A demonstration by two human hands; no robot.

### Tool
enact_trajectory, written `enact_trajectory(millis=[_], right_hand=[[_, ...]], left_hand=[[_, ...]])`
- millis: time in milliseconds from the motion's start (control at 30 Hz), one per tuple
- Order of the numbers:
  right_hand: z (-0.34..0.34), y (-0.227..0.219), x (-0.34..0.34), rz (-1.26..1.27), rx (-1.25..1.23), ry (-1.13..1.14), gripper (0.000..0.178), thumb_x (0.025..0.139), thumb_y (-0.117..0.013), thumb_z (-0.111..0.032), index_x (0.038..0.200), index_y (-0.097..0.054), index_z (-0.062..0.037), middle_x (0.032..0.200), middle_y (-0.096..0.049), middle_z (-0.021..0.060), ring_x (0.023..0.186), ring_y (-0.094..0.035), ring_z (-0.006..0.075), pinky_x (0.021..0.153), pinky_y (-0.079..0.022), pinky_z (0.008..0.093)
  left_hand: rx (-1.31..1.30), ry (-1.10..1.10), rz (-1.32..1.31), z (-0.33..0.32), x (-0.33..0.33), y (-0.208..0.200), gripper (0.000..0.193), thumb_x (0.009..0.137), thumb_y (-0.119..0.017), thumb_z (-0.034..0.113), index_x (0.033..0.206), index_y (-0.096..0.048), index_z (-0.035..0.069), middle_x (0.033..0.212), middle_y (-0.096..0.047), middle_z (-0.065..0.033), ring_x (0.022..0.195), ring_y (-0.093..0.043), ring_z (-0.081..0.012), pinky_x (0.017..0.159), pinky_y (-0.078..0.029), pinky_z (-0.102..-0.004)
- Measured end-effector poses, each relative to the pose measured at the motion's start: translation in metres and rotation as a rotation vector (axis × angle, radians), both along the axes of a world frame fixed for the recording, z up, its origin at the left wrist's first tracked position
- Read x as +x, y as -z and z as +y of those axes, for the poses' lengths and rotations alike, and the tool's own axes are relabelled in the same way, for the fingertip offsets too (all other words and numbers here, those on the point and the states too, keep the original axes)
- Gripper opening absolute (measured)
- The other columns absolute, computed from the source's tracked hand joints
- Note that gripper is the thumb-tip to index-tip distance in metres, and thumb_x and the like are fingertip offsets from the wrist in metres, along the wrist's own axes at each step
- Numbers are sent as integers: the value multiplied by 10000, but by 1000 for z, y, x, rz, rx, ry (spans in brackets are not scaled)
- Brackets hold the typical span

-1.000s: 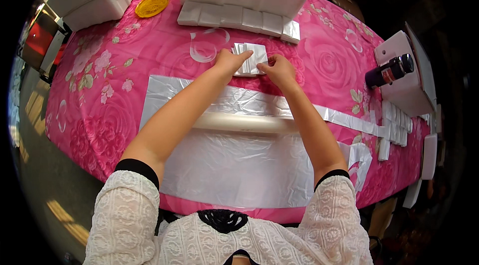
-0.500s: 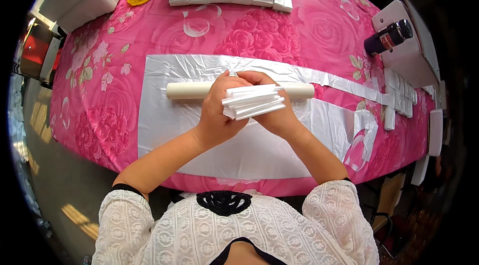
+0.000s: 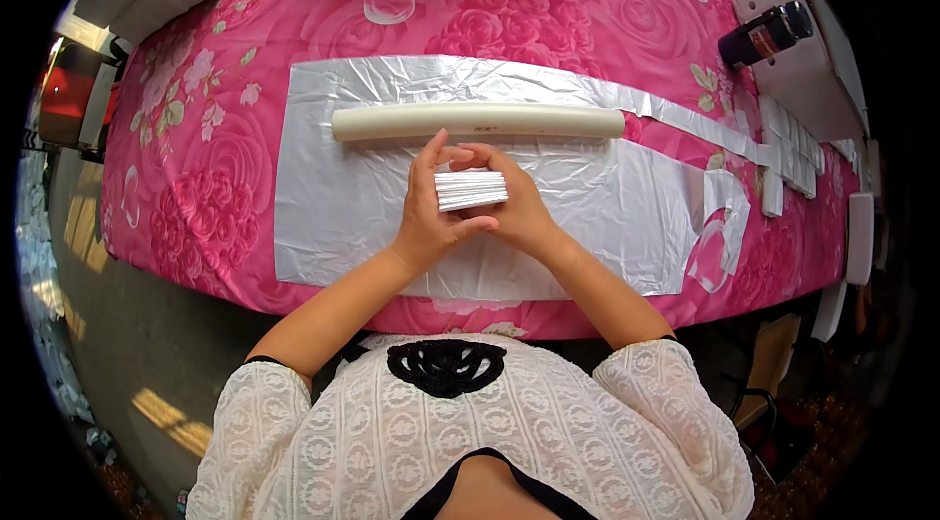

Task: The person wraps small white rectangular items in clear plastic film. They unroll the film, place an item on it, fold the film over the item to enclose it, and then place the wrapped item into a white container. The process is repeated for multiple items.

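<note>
"Where's that white stack point(image 3: 471, 191)?"
"Between left hand point(image 3: 422, 213) and right hand point(image 3: 517, 210), fingers of both gripping it, at six o'clock from the cream tube point(image 3: 480, 121), over the silver sheet point(image 3: 338, 216)."

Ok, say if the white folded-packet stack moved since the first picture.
Yes: the stack came nearer, from beyond the shiny silvery sheet to above it.

A stack of thin white pieces point(image 3: 471, 190) is being held between the left hand point(image 3: 423, 211) and the right hand point(image 3: 520, 211), layered edges being exposed. A cream rod point(image 3: 477, 121) is being supported by a silvery sheet point(image 3: 338, 197); a pink floral tablecloth point(image 3: 636, 16) is being partly covered by the sheet.
</note>
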State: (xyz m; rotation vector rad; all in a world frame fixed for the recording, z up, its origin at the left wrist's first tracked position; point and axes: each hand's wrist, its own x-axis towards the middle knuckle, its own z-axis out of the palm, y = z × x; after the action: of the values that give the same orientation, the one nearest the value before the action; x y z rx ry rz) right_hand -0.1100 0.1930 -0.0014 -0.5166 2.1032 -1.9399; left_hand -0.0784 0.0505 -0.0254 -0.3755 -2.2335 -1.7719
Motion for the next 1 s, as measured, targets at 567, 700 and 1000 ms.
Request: enact_trajectory(millis=[567,700,1000], right_hand=[[3,16,-6,368,397,17,577,573,-707,-106,1128,-553,-62,964,-619,71,961,-521,270,887,-359,391],[4,16,-6,359,389,18,563,572,-711,-106,1116,-567,-78,949,-634,51,957,-526,256,883,-360,382],[3,20,-7,364,367,15,554,569,-728,-109,1101,-573,-97,934,-646,28,950,-530,253,871,-362,381]], left_hand=[[-119,16,73,-3,4,25,841,662,-762,137,1331,-264,33,1056,-522,-120,975,-522,-268,882,-404,-370],[-130,84,29,-12,5,3,877,664,-753,287,1336,-257,20,1082,-502,-144,1003,-505,-280,902,-387,-377],[-222,190,82,-25,-9,-34,678,658,-669,174,1250,-391,-5,1143,-495,-175,1049,-488,-312,927,-374,-393]])
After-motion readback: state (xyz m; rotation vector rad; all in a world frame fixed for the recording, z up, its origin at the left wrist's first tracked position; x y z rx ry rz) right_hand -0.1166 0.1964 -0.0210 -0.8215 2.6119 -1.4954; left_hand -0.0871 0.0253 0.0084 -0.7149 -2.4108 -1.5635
